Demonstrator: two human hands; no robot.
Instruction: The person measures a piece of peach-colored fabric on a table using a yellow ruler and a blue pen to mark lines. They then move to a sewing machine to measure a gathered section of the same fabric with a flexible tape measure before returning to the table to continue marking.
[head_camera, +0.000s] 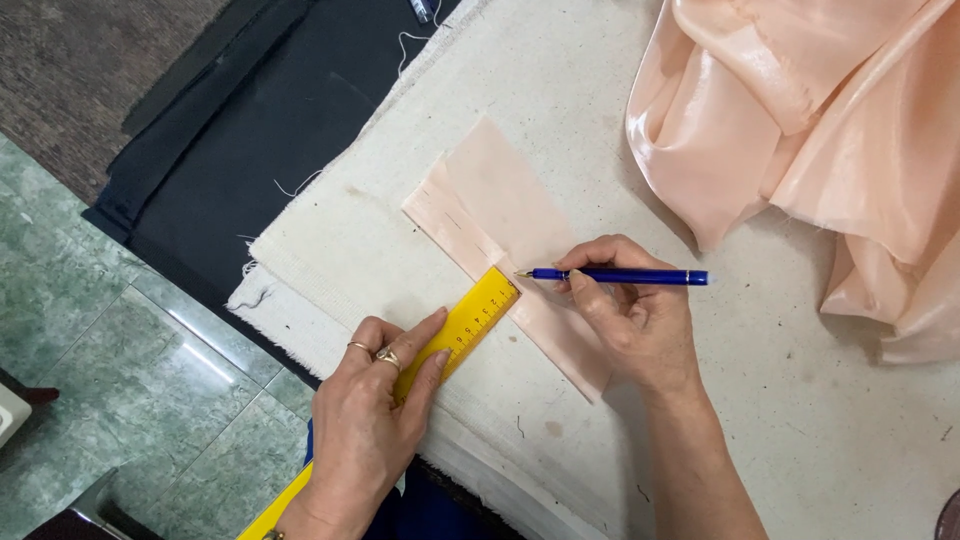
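**Pen tip at ruler's end, over folded peach strip**

The folded peach fabric strip (500, 235) lies flat on the off-white canvas work surface (780, 420), its long axis running diagonally from upper left to lower right. The yellow ruler (462, 325) crosses it from lower left to upper right; its upper end rests on the strip's near edge.

The left hand (370, 420) presses the ruler down, fingers extended flat, ringed fingers spread; it grips nothing. The right hand (635, 320) is closed around a blue pen (620, 276), held nearly horizontal, tip pointing left and just beside the ruler's upper corner. The right hand is the nearer to the strip and rests on it.

A loose heap of glossy peach satin (820, 130) lies upper right, well apart. Black cloth (250, 130) lies left of the canvas. No packages, labels or signs appear; the ruler carries only printed graduations.
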